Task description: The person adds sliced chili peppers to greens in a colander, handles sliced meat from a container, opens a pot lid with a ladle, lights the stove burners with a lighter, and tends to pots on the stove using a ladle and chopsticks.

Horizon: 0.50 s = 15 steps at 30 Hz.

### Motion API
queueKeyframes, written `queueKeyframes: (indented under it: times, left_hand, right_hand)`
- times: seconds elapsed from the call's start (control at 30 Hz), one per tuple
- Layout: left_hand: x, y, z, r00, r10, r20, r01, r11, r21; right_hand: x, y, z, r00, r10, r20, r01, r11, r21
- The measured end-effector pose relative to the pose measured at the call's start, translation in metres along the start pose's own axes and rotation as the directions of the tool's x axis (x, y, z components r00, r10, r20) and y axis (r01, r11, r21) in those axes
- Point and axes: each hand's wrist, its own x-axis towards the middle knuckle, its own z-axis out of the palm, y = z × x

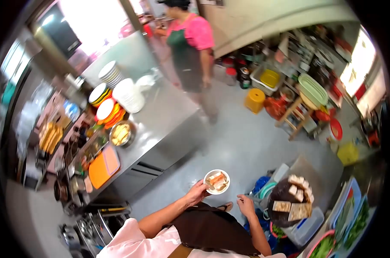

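In my left hand (197, 192) is a small white bowl (217, 192), gripped at its rim with the thumb over the edge. Brownish and orange pieces of food (217, 179) lie in it. The bowl is out in front of my dark apron (212, 228), above the floor. My right hand (246, 206) hangs to the right of the bowl, fingers curled. Whatever it may hold is too small to make out. Closest to it on the right is a dark round pan or board (279, 189) bearing pale blocks (299, 211) with browned faces.
A steel counter (169, 116) on the left carries stacked bowls (128, 95), a metal bowl of yellow pieces (122, 133) and an orange board (102, 167). Ahead stands a person in pink (199, 34). A yellow stool (254, 100) and wooden stool (296, 114) stand on the floor.
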Motion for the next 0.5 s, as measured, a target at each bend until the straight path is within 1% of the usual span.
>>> queueKeyframes:
  times: [0.03, 0.13, 0.27, 0.37, 0.5]
  left_hand:
    - [-0.007, -0.001, -0.009, 0.999, 0.031, -0.011, -0.032, 0.999, -0.042]
    - [-0.026, 0.006, -0.044, 0.989, 0.104, -0.101, -0.119, 0.981, -0.153]
    - [-0.043, 0.016, -0.103, 0.965, 0.213, -0.154, -0.247, 0.934, -0.257]
    - [-0.062, 0.033, -0.150, 0.939, 0.285, -0.194, -0.333, 0.895, -0.297]
    - [-0.089, 0.052, -0.218, 0.892, 0.346, -0.290, -0.437, 0.826, -0.357]
  right_hand:
    - [0.007, -0.004, 0.002, 0.999, -0.005, 0.052, 0.007, 1.000, -0.029]
    - [0.032, -0.030, 0.010, 0.987, -0.089, 0.134, 0.108, 0.984, -0.142]
    - [0.071, -0.080, 0.040, 0.957, -0.173, 0.231, 0.225, 0.949, -0.220]
    - [0.095, -0.128, 0.083, 0.937, -0.207, 0.282, 0.268, 0.942, -0.200]
    - [0.117, -0.194, 0.163, 0.873, -0.293, 0.390, 0.369, 0.920, -0.133]
